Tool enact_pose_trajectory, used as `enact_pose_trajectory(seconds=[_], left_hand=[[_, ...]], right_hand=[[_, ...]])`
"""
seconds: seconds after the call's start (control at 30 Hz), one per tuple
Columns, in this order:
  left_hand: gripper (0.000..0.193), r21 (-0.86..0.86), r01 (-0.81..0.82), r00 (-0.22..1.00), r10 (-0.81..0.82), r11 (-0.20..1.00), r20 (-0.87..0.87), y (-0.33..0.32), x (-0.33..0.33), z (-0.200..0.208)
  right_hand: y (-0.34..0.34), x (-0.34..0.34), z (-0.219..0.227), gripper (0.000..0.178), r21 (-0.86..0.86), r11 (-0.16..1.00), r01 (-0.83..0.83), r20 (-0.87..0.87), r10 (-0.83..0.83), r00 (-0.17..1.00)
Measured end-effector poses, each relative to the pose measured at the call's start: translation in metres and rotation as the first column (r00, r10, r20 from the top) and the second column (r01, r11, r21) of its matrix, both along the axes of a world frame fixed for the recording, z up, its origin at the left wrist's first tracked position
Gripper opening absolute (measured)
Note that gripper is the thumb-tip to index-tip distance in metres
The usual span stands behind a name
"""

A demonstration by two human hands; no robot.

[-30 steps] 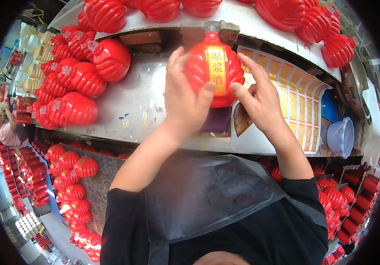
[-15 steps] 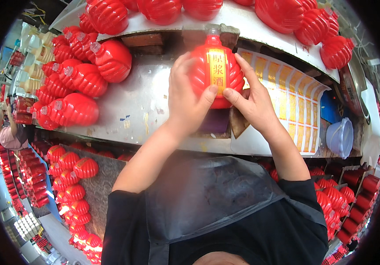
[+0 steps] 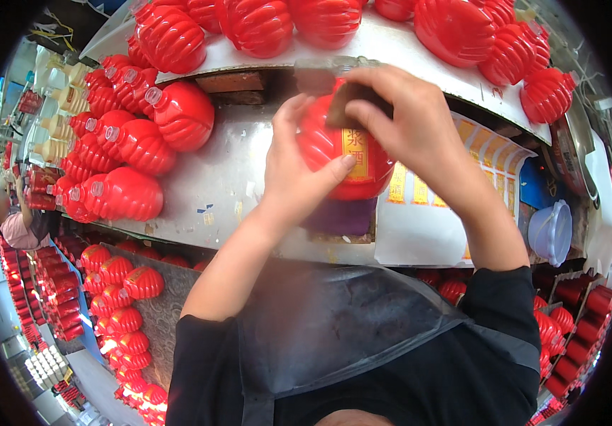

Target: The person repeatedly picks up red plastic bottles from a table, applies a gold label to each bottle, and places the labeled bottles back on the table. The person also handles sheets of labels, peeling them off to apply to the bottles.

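A red ribbed lantern-shaped bottle [image 3: 334, 153] with a yellow label strip on its front stands on a purple pad [image 3: 341, 216] on the steel bench. My left hand [image 3: 299, 174] wraps its left side, thumb lying across the label. My right hand [image 3: 409, 124] is over the bottle's top and presses a small brown flat piece [image 3: 345, 110] against the upper front. The bottle's neck is hidden under my right hand.
Several red ribbed bottles [image 3: 117, 192] lie on the steel bench [image 3: 228, 192] at left and on the shelf above [image 3: 256, 25]. A sheet of yellow labels [image 3: 490, 177] lies right, beside a clear plastic tub [image 3: 551, 231]. More red bottles [image 3: 117, 291] sit below. Another person [image 3: 18, 220] is at far left.
My right hand has moved from the bottle's right side up over its top, now pressing a brown piece against the upper front. My left hand stays on the left side.
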State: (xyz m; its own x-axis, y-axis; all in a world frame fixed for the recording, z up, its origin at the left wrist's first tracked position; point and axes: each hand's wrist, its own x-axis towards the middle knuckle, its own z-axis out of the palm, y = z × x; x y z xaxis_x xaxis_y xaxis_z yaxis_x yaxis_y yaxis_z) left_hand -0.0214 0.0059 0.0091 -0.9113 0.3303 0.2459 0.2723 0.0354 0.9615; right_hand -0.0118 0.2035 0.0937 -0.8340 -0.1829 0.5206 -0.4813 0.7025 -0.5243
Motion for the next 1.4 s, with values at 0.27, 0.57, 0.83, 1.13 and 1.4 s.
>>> enact_pose_trajectory(seconds=[0.27,0.57,0.83,1.13,1.4], left_hand=[[0.078,-0.03,0.08,0.996,-0.078,0.996,0.044,0.002,-0.023,0.012],[0.015,0.029,0.286,0.862,-0.27,0.958,0.429,0.02,-0.068,0.034],[0.011,0.253,0.215,0.874,-0.302,0.943,0.382,0.014,-0.039,0.042],[0.015,0.284,0.188,0.907,-0.277,0.94,0.316,0.005,-0.012,0.056],[0.03,0.087,0.274,0.95,-0.284,0.958,0.126,0.008,-0.011,0.065]], right_hand=[[0.019,-0.022,0.003,0.029,-0.017,0.997,0.078,0.137,-0.075,0.988],[0.033,-0.004,-0.018,0.028,-0.165,0.975,0.149,-0.016,-0.154,0.988],[0.004,0.043,-0.007,0.039,0.003,1.0,0.003,-0.28,-0.002,0.96],[0.004,0.053,0.016,0.037,0.123,0.99,0.067,-0.331,-0.023,0.943],[0.004,0.069,0.015,0.035,0.132,0.976,0.172,-0.331,-0.12,0.936]])
